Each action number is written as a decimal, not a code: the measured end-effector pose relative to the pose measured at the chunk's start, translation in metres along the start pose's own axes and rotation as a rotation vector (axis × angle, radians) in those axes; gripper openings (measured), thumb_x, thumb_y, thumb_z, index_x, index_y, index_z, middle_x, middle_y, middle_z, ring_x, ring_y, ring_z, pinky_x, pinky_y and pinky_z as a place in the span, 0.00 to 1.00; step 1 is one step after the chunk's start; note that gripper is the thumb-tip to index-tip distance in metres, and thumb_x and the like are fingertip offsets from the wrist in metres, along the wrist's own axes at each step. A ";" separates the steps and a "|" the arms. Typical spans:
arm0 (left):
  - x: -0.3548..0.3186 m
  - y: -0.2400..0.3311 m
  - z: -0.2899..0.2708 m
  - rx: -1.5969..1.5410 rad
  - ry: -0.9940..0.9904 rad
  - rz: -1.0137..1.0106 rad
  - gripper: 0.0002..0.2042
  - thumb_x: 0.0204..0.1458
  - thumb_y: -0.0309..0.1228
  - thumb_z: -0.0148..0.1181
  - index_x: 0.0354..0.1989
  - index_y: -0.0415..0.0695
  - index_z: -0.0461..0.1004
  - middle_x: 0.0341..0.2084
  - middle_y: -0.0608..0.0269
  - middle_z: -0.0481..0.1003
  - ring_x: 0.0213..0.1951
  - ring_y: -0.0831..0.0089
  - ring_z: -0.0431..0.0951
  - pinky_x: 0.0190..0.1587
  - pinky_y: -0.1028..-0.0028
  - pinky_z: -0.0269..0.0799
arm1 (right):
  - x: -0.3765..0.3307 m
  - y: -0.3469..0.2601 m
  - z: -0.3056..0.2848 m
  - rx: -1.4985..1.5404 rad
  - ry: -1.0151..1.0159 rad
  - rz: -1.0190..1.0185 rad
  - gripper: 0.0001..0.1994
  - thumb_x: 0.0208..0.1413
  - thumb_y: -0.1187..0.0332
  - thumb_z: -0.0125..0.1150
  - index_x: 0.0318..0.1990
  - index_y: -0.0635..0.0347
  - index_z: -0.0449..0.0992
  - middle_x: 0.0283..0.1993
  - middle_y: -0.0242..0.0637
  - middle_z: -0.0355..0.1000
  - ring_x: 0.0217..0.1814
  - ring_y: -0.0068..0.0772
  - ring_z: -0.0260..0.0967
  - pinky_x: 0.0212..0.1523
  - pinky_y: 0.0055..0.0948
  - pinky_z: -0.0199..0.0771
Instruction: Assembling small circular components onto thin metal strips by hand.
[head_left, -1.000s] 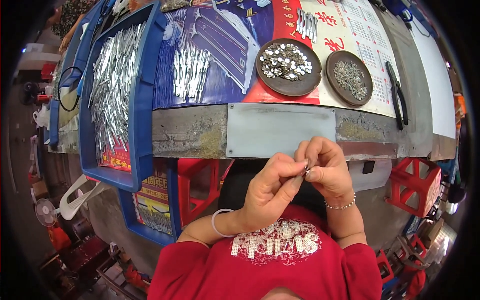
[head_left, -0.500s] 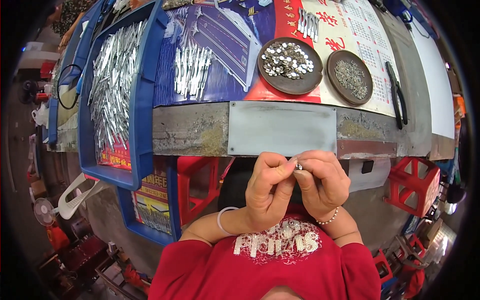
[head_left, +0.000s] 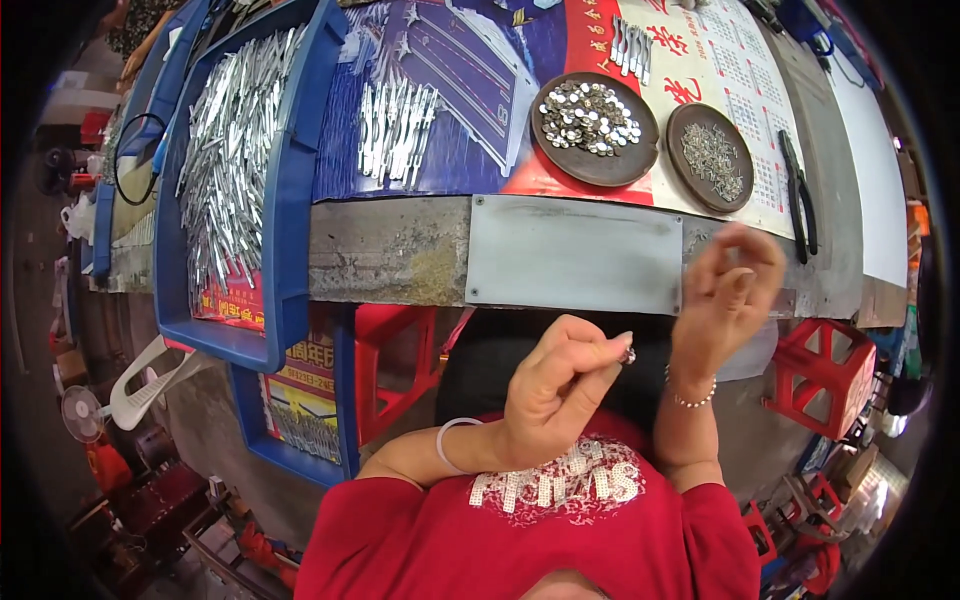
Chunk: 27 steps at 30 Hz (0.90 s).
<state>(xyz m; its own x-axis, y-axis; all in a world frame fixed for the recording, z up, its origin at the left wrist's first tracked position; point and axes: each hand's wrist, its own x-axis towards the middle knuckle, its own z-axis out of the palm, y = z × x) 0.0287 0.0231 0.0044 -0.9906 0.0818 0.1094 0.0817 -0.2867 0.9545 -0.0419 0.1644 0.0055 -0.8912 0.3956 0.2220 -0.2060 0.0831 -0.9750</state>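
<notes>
Thumb and forefinger of my left hand [head_left: 562, 385] pinch a small shiny metal piece [head_left: 628, 354] in front of my lap, just below the bench edge. Its exact kind is too small to make out. My right hand [head_left: 733, 285] is raised over the bench's front edge, loosely curled with fingers apart and somewhat blurred; nothing shows in it. Closest to it is a brown oval dish [head_left: 683, 180] of tiny metal pins [head_left: 715, 160]. Left of that, a round brown dish [head_left: 618, 172] holds small shiny metal discs [head_left: 590, 117].
A blue tray [head_left: 285, 230] heaped with slim metal strips [head_left: 235, 150] stands at the left. Rows of metal pieces [head_left: 397, 130] lie on the blue sheet, others [head_left: 631, 50] farther back. Black-handled pliers [head_left: 797, 195] lie at the right. A pale plate [head_left: 573, 255] covers the bench front.
My right hand has parted from my left and moved up and right toward the oval dish. My left hand keeps the small metal piece, now slightly farther right.
</notes>
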 end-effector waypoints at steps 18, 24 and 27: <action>-0.001 -0.008 -0.005 -0.146 0.132 0.048 0.12 0.52 0.11 0.49 0.43 0.36 0.66 0.39 0.59 0.64 0.34 0.82 0.65 0.37 0.86 0.63 | -0.021 -0.001 0.010 0.014 -0.376 0.030 0.40 0.30 0.68 0.77 0.51 0.59 0.55 0.47 0.37 0.57 0.23 0.16 0.53 0.21 0.15 0.54; -0.002 -0.003 -0.009 -0.012 0.141 0.128 0.12 0.51 0.11 0.51 0.42 0.38 0.68 0.37 0.59 0.66 0.31 0.82 0.64 0.33 0.86 0.62 | -0.018 0.002 0.008 -0.124 -0.442 -0.072 0.13 0.40 0.80 0.59 0.35 0.63 0.65 0.26 0.30 0.61 0.20 0.20 0.55 0.20 0.19 0.56; -0.001 0.002 -0.009 0.080 0.143 0.162 0.12 0.50 0.11 0.52 0.41 0.38 0.69 0.35 0.59 0.66 0.31 0.81 0.65 0.32 0.86 0.62 | -0.026 -0.011 0.008 -0.131 -0.773 -0.203 0.14 0.44 0.67 0.66 0.22 0.62 0.65 0.19 0.38 0.59 0.17 0.34 0.57 0.18 0.27 0.57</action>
<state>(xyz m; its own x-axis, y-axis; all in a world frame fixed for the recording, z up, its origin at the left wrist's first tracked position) 0.0291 0.0143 0.0037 -0.9688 -0.0967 0.2284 0.2441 -0.2080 0.9472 -0.0196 0.1455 0.0106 -0.8789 -0.3787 0.2901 -0.3872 0.2110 -0.8975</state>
